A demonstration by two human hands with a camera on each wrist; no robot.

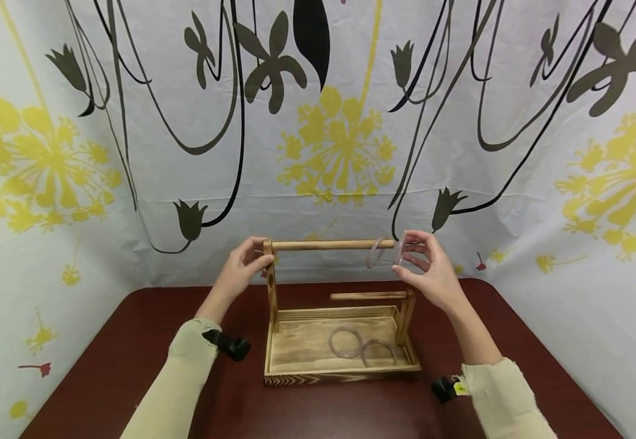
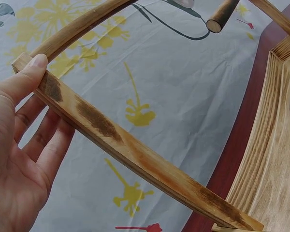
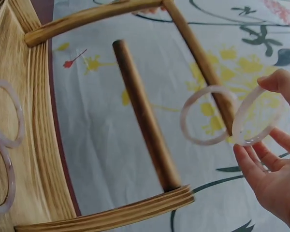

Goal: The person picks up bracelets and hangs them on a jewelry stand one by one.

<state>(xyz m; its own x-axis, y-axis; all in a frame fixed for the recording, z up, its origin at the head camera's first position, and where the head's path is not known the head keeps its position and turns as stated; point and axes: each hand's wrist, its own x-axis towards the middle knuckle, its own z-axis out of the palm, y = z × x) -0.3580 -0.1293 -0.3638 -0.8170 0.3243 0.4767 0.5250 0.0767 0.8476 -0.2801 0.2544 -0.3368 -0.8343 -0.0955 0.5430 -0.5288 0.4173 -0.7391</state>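
Note:
My left hand (image 1: 246, 261) grips the top of the left post (image 1: 272, 299) of a wooden rack, thumb on the near side. From this post a long upper rod (image 1: 323, 245) runs right to a free end. Near that end hangs a pale pinkish translucent bangle (image 3: 184, 121), looped around the rod. My right hand (image 1: 430, 268) pinches a second such bangle (image 1: 400, 249) between thumb and fingers, upright right at the rod's tip. In the right wrist view the two bangles stand side by side, their edges close together.
Two more bangles lie in the rack's tray (image 1: 345, 378), one a bangle (image 1: 330, 342) at its middle, the other a bangle (image 1: 378, 341) further right. A shorter lower rod (image 1: 369, 296) juts left from the right post (image 1: 405, 317). Behind the dark red table (image 1: 307, 414) hangs a patterned cloth (image 1: 345, 55).

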